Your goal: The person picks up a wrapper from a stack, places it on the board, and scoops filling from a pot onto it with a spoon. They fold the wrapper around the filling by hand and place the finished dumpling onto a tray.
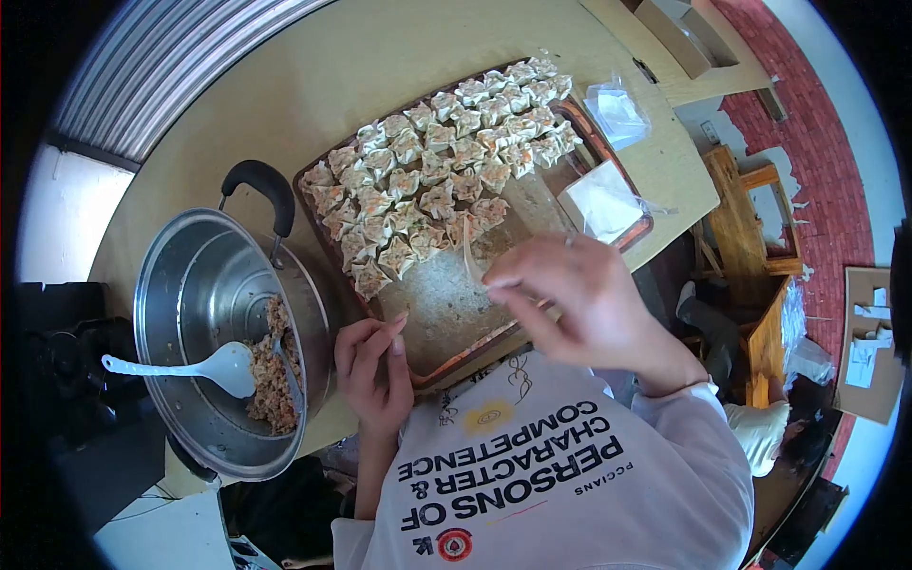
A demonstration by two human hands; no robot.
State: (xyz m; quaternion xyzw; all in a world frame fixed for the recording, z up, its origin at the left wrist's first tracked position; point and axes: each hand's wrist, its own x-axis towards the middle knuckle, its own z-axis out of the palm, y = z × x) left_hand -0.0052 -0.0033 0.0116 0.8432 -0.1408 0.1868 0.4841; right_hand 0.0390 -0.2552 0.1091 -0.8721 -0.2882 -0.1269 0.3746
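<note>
My right hand (584, 299) is over the near part of the tray (442, 313), its fingertips pinched on the edge of a thin, pale dumpling wrapper (470, 252). The wrapper hangs just by the nearest dumplings. My left hand (373, 369) is palm up at the tray's front left edge, fingers loosely curled and thumb a little apart, with nothing visible in it. Rows of open-topped filled dumplings (418, 180) cover the far and left parts of the tray. A stack of white wrappers (605, 201) lies on its right side, partly in plastic.
Left of the tray stands a big steel pot (204, 256) with a black handle (261, 185). Inside are minced filling (275, 404), a white ladle (223, 370) and a metal spoon. A plastic packet (617, 114) lies beyond the tray. Another person (760, 432) is at the right.
</note>
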